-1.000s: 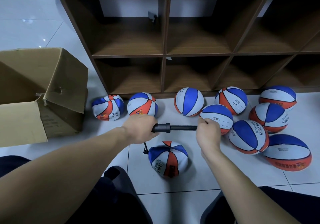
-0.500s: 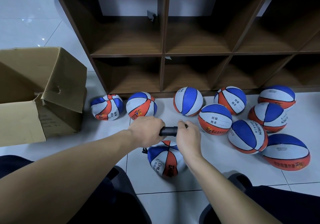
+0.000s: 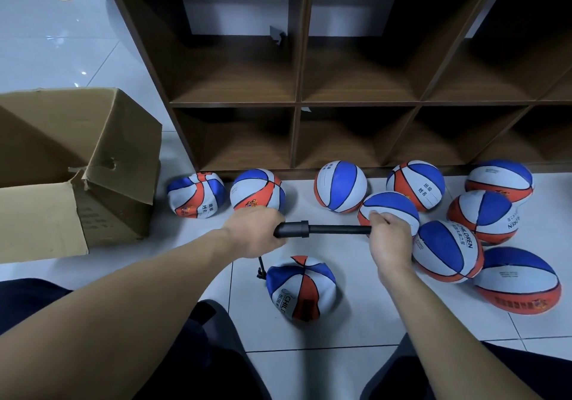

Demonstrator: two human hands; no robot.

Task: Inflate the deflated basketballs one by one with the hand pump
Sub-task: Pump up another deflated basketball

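Pumping was under way on one ball, and most of the job looked undone. The person sat on the pale tiled floor with the slim black hand pump held level across the body. The left hand was wrapped tight around the thick barrel end, and the right hand was fisted around the handle, with the thin rod drawn far out between them. A short black hose dropped from under the left hand to the crumpled blue, white and orange basketball lying on the tiles between the knees; it sagged flat and wrinkled, so I judged it had taken little air yet.

Beyond the hands, eight more balls of the same colours lay along the foot of the dark brown wooden cubby shelf. The leftmost ball was plainly dented and slack, and the nearest one on the right sat squashed and low. The ball near the middle looked rounder, though I could not tell whether it was fully firm. An open brown cardboard box stood to the left.

By my reckoning, the ball on the hose needed many more strokes, and several others waited their turn.
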